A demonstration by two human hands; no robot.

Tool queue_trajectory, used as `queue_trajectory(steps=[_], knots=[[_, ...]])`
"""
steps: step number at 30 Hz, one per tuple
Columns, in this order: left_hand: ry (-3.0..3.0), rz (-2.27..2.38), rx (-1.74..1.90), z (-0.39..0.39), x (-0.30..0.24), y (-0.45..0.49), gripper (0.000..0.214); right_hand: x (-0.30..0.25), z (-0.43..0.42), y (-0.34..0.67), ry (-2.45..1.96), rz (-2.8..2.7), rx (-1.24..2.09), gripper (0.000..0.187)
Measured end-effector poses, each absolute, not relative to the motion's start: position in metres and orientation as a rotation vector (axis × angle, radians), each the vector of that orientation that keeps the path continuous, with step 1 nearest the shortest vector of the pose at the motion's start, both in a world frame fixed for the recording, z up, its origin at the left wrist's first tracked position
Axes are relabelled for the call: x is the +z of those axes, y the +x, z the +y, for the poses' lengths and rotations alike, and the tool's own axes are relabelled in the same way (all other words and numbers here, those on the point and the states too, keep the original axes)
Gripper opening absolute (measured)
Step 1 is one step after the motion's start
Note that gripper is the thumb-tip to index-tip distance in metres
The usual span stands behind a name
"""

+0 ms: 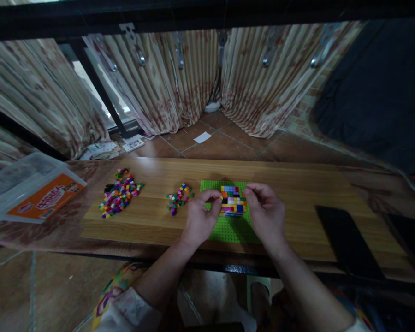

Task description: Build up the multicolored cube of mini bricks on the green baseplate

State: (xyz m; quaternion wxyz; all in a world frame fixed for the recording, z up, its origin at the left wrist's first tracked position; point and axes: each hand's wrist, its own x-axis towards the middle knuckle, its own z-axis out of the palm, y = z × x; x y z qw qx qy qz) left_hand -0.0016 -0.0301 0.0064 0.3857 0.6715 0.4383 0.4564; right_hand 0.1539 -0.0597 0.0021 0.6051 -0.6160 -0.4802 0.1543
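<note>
A small built block of multicoloured toy bricks stands on a green studded baseplate, between my two hands. My left hand is at its left side, thumb and forefinger pinched together at the edge of the bricks. Across from it, my right hand is also closed in a pinch, its fingertips by the upper right edge. Anything small inside either pinch is hidden by the fingers. Left of the baseplate lies a small group of loose bricks, with a larger pile of bricks farther left.
A wooden board lies under the bricks and baseplate. A clear plastic box with an orange label stands at the left end. A black phone-like slab lies at the right, with another dark slab beyond it. Curtains hang behind.
</note>
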Motion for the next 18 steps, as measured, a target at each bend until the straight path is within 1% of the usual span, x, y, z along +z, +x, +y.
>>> queue_trajectory(steps=[4, 10, 15, 18], knots=[[1.746, 1.106, 1.195, -0.030, 0.006, -0.001, 0.013, 0.006, -0.063, 0.154, -1.410, -1.236, 0.325, 0.022], [1.785, 1.127, 1.192, -0.030, 0.007, -0.002, 0.016, 0.009, -0.069, 0.154, -1.456, -1.397, 0.248, 0.021], [1.801, 1.192, 1.157, -0.033, 0.005, -0.003, 0.017, 0.007, -0.072, 0.155, -1.494, -1.502, 0.152, 0.021], [1.903, 1.286, 1.063, -0.033, 0.004, -0.008, 0.018, 0.008, -0.074, 0.152, -1.426, -1.616, 0.049, 0.017]])
